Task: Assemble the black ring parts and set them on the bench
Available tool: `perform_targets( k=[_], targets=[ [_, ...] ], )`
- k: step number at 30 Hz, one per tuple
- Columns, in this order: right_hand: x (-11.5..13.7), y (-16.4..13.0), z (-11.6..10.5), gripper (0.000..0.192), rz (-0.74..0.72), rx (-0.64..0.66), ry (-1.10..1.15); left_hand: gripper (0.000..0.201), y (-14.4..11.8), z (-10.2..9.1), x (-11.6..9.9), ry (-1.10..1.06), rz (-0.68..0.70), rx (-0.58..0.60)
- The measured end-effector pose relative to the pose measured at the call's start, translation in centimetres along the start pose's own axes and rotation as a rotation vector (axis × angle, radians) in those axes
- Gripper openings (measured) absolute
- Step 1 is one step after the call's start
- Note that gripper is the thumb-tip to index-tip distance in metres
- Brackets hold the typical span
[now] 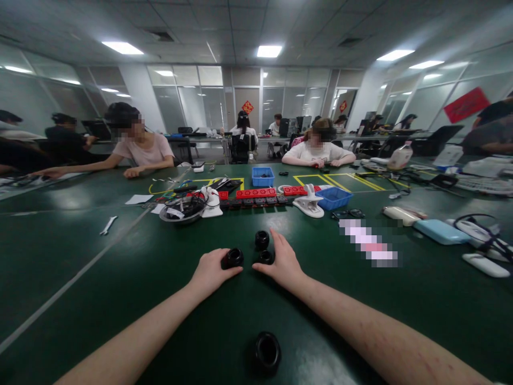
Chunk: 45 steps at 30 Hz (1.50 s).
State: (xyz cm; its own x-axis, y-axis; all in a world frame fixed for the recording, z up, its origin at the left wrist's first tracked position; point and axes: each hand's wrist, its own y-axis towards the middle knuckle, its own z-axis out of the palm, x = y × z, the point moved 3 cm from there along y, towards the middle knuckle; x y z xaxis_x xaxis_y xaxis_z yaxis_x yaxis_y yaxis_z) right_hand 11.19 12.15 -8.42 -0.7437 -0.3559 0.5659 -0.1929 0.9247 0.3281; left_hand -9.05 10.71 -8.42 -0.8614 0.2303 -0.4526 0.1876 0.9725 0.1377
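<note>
A black ring (233, 258) was pinched in the left hand (210, 272). A second ring (265, 257) was touched by the loosely curled right hand (284, 262); a third ring (262, 239) stood just beyond its fingers.

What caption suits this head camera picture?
Left hand grips a black ring; right hand touches another on a green table.

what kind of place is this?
Likely an open-plan office used as an assembly workroom: glass partitions, a long green table with blue parts bins, and black rubber rings at hand.
</note>
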Motion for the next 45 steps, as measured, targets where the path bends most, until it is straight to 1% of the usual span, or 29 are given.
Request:
perform_targets(
  k=[4,7,9,14,17,19,20,21,23,24,25,26,27,29,31,33,35,38,40,42,43,45],
  targets=[
    [-0.5,1.7,0.6,0.08,-0.036,0.058,-0.019,0.041,1.2,0.1,0.0,-0.009,-0.004,0.014],
    [-1.1,2.8,0.9,0.072,-0.039,0.071,-0.04,0.042,2.4,0.5,0.1,0.002,-0.021,0.007],
    [-1.3,3.4,1.1,0.071,-0.045,0.065,-0.057,0.042,3.5,0.8,0.1,0.016,-0.031,0.005],
    [-1.3,5.1,1.9,0.07,-0.072,0.038,-0.078,0.027,6.5,1.7,0.2,0.061,-0.052,0.016],
    [-1.3,5.8,2.3,0.072,-0.084,0.001,-0.07,0.024,7.8,1.9,0.3,0.073,-0.077,0.007],
    [-1.3,5.9,2.2,0.074,-0.099,-0.04,-0.053,0.028,8.2,1.9,0.4,0.067,-0.099,-0.008],
    [-1.4,5.8,2.0,0.074,-0.111,-0.062,-0.039,0.036,8.2,1.9,0.5,0.06,-0.112,-0.023],
    [-1.4,5.4,1.7,0.072,-0.127,-0.083,-0.022,0.049,8.0,1.7,0.7,0.052,-0.129,-0.045],
    [-1.5,4.3,0.8,0.065,-0.16,-0.119,0.02,0.081,7.1,1.3,0.9,0.029,-0.164,-0.102],
    [-1.5,3.4,0.3,0.062,-0.178,-0.129,0.044,0.092,6.4,1.0,0.9,0.013,-0.179,-0.132],
    [-1.6,2.4,-0.2,0.06,-0.197,-0.133,0.069,0.096,5.4,0.7,0.8,-0.007,-0.183,-0.154],
    [-1.6,1.3,-0.8,0.059,-0.22,-0.127,0.094,0.095,4.4,0.5,0.6,-0.034,-0.18,-0.169],
    [-1.6,0.1,-1.2,0.059,-0.248,-0.112,0.118,0.09,3.2,0.4,0.2,-0.066,-0.172,-0.174],
    [-1.4,-2.1,-2.1,0.057,-0.309,-0.072,0.164,0.07,0.5,0.4,-1.0,-0.144,-0.122,-0.145],
    [-1.2,-3.7,-2.6,0.054,-0.341,-0.051,0.207,0.057,-2.3,0.6,-2.5,-0.219,-0.057,-0.112],
    [-0.9,-4.5,-2.8,0.051,-0.354,-0.046,0.247,0.057,-4.7,1.0,-3.8,-0.288,0.013,-0.087],
    [-0.6,-4.7,-2.7,0.049,-0.373,-0.036,0.277,0.067,-6.4,1.4,-4.7,-0.441,0.139,-0.073],
    [-0.2,-4.4,-2.5,0.047,-0.415,0.003,0.301,0.088,-7.4,2.3,-5.0,-0.424,0.328,0.116],
    [-0.3,-4.2,-2.5,0.046,-0.426,0.023,0.31,0.102,-7.3,2.6,-5.0,-0.369,0.427,0.235],
    [-0.4,-4.2,-2.6,0.046,-0.426,0.035,0.317,0.112,-7.0,2.7,-5.1,-0.299,0.531,0.354],
    [-0.4,-4.2,-2.6,0.046,-0.425,0.04,0.319,0.114,-6.8,2.7,-5.3,-0.267,0.573,0.408],
    [-0.4,-4.3,-2.8,0.046,-0.443,0.056,0.32,0.108,-6.6,2.8,-5.6,-0.231,0.625,0.495]
  ],
)
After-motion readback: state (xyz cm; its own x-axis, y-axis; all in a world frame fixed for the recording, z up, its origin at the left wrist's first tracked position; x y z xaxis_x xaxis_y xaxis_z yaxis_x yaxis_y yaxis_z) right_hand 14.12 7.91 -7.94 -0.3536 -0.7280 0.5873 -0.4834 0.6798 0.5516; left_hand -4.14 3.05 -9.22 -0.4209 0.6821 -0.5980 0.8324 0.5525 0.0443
